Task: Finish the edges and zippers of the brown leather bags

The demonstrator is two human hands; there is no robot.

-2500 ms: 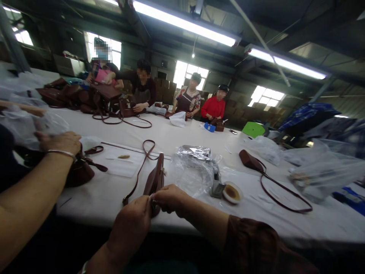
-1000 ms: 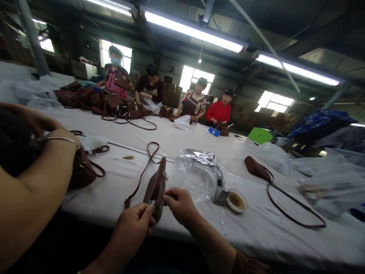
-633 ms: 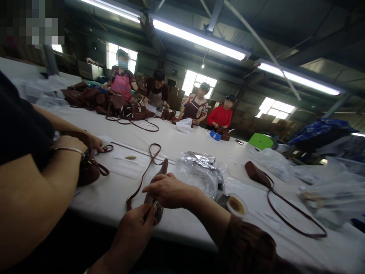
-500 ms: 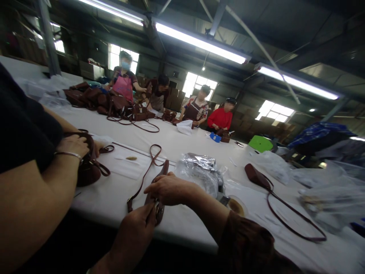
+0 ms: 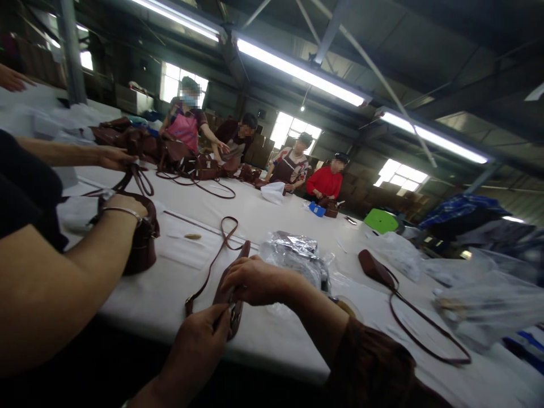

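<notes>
A slim dark brown handbag (image 5: 221, 290) stands near the table's front edge, its narrow side towards me. Its thin strap (image 5: 207, 272) loops out on the table to the left, a buckle at the near end. My left hand (image 5: 199, 345) grips the near end of the bag, thumb and fingers pinched by a metal fitting. Bent over the bag's upper part is my right hand (image 5: 255, 280), fingers closed on it close to the left fingertips. What lies between the fingers is hidden.
Plastic-wrapped goods (image 5: 293, 255) lie beyond my right hand. Another brown bag (image 5: 374, 268) with a long strap rests to the right. At left a co-worker's arms handle a brown bag (image 5: 142, 252). Several people work across the white table (image 5: 272, 212), near a bag pile (image 5: 127, 139).
The co-worker on the left has reached one arm forward, lifting straps, and the bag there stands differently. My hands have shifted slightly on the handbag. The whole view has moved a little.
</notes>
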